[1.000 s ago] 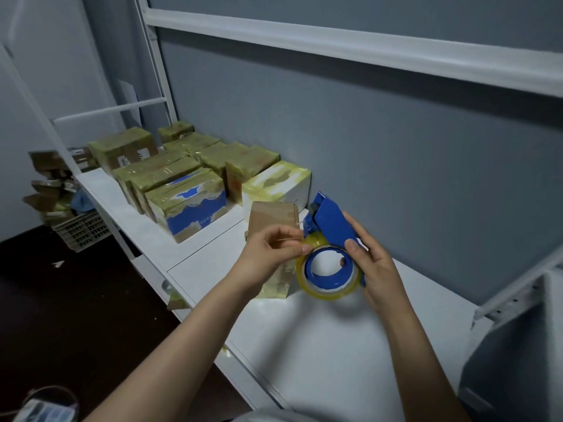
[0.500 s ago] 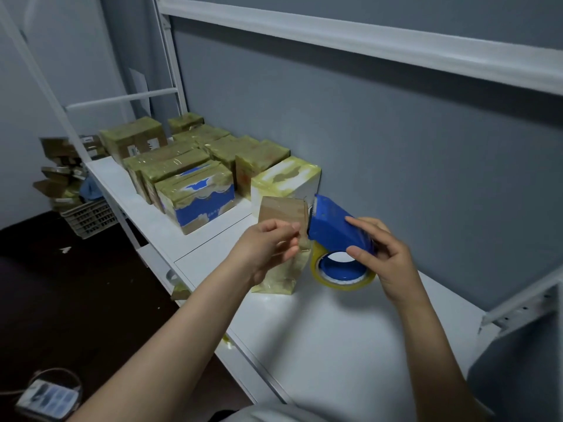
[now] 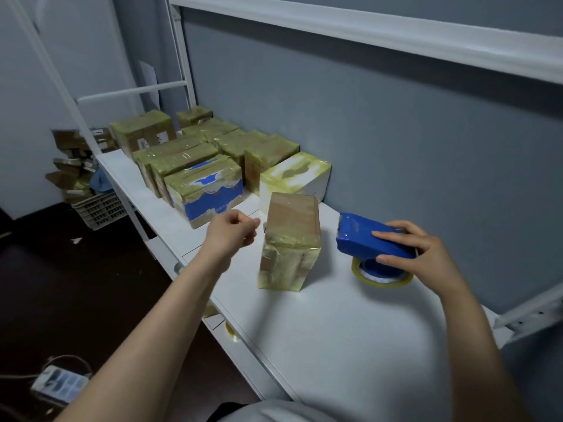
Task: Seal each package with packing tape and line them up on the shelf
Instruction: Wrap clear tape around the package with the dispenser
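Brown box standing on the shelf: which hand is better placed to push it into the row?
Probably the left hand: it holds nothing and sits beside the box, on the side of the row. The right hand grips the tape dispenser.

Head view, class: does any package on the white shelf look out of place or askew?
Yes. The brown taped package stands alone on end, apart from the lined-up packages farther along the white shelf. The tape on its lower side is wrinkled.

Bare forearms (image 3: pixel 170 315), light grey garment (image 3: pixel 274 412) below
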